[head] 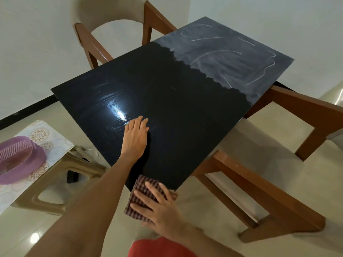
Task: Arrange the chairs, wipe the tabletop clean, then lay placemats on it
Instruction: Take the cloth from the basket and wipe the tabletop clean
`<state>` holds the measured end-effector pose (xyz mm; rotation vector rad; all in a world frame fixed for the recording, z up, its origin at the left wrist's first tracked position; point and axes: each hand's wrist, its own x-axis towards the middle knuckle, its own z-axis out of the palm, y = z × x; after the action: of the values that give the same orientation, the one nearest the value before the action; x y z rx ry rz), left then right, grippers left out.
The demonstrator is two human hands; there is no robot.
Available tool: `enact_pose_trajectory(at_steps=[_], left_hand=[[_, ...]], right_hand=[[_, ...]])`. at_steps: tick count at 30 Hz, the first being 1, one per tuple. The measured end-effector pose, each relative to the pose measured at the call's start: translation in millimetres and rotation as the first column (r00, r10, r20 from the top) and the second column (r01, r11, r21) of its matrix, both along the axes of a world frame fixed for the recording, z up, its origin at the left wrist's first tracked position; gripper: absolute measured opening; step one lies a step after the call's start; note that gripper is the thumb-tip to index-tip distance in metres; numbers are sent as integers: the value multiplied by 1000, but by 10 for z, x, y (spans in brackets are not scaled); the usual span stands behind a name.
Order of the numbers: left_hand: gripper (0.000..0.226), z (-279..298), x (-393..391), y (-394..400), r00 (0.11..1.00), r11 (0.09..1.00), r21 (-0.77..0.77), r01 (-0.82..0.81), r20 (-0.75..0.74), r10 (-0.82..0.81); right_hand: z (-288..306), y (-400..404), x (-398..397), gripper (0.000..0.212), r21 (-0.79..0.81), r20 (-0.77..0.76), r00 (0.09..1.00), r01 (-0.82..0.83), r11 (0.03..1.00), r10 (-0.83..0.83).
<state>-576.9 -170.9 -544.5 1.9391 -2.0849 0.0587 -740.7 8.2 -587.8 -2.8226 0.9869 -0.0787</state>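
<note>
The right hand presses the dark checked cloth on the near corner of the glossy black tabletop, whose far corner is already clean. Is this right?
No. The head view shows the far corner of the glossy black tabletop still grey with dust; the right hand does press the dark checked cloth.

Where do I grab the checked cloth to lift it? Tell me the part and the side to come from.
Pinch the near end of the checked cloth, probably the part hanging past the tabletop corner, coming from your own side. It lies folded flat under the right hand, so only that overhang lets fingers get beneath.
</note>
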Motion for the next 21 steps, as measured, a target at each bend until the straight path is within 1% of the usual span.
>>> enact_pose_trajectory(at_steps=[3,6,7,9,12,15,18,21], left_hand=[[34,25,-48,12,1000,1000,5,17,11,-17],[34,49,-106,20,999,999,1,37,22,-37],[34,60,-133,18,999,999,1,48,26,-48],[35,83,-185,11,996,997,1,75,43,-75],[35,124,-313,1,989,991,-7,131,73,-130],[34,154,-509,-17,983,986,-15,167,85,-165],[34,207,-786,-23,973,978,-7,210,98,-208],[36,285,-1072,-4,966,971,-1,240,103,-239]], right_hand=[[-37,1,-105,42,-28,65,989,-132,991,134],[0,-13,-269,34,44,156,958,-250,967,241],[31,-6,-331,30,73,207,947,-267,961,248],[70,41,-463,24,111,311,931,-236,965,192],[84,142,-712,20,89,405,914,-43,995,3],[94,59,-1063,23,14,464,863,220,975,-201],[220,-200,-1457,31,-61,428,804,481,875,-412],[329,-498,-1718,34,-39,316,712,670,741,-627]])
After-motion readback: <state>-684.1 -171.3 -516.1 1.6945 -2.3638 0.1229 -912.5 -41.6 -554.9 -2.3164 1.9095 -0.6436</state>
